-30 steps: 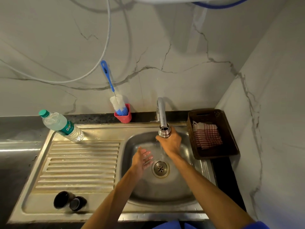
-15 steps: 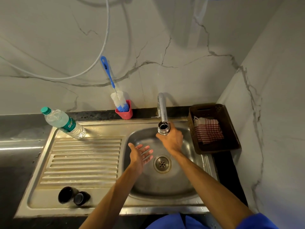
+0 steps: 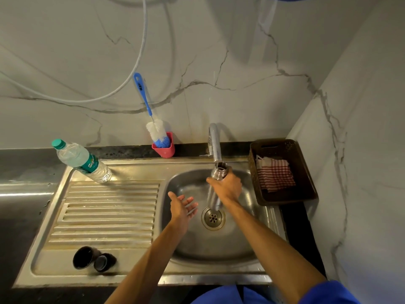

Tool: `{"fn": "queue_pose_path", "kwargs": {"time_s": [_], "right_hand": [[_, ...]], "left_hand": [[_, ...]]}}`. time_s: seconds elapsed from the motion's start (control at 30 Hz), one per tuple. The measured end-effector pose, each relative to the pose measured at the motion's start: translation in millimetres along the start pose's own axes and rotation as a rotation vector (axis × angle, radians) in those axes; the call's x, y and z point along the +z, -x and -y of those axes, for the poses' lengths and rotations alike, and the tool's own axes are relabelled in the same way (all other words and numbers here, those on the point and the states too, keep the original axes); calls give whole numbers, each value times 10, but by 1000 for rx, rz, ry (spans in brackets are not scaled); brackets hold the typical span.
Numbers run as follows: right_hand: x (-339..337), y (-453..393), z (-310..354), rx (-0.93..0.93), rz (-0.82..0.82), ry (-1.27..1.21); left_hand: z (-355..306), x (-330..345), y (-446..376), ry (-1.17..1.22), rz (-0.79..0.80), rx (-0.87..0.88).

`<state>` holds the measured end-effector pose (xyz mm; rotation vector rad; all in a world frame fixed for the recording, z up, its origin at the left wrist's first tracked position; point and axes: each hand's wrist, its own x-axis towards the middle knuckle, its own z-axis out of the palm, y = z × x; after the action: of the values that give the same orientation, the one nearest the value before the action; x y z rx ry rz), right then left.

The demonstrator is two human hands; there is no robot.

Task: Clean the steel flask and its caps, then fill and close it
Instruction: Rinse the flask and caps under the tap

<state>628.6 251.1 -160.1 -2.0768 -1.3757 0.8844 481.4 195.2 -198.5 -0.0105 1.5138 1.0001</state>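
Note:
My right hand (image 3: 228, 186) grips the steel flask (image 3: 215, 195) upright in the sink basin (image 3: 192, 244), its open mouth right under the tap spout (image 3: 215, 145). Water runs down the flask's side toward the drain (image 3: 213, 218). My left hand (image 3: 182, 206) hovers over the basin to the left of the flask, fingers spread and wet, holding nothing. Two dark caps (image 3: 93, 260) lie side by side at the near left corner of the steel drainboard (image 3: 105, 213).
A clear water bottle (image 3: 82, 161) with a green cap leans at the drainboard's back left. A blue bottle brush (image 3: 151, 119) stands in a pink cup (image 3: 164, 148) against the wall. A brown basket (image 3: 282, 172) holding a red checked cloth sits right of the sink.
The flask's mouth has moved up closer under the spout. My left hand stays open over the basin, hardly shifted. The camera has tilted a little.

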Motion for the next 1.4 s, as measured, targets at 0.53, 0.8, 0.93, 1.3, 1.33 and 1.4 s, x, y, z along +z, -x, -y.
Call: {"fn": "queue_pose_path", "kwargs": {"time_s": [0.53,0.8,0.93,1.3,1.33,1.4], "right_hand": [[-67,80,-88,-60,29,39],[-154,39,-141,-74,49,19],[-207,103,-199,-153,65,-30],[-165,-171,-89,-73,216,-206],[-143,-169,-89,-101,261,-164],[-102,-160,-130,-128,322,-113]], "left_hand": [[59,83,126,-1,10,-26],[55,66,159,14,16,-27],[46,51,167,2,15,-30],[28,-41,101,-1,24,-37],[28,-39,82,3,27,-43],[10,-25,53,-1,34,-40]]}}
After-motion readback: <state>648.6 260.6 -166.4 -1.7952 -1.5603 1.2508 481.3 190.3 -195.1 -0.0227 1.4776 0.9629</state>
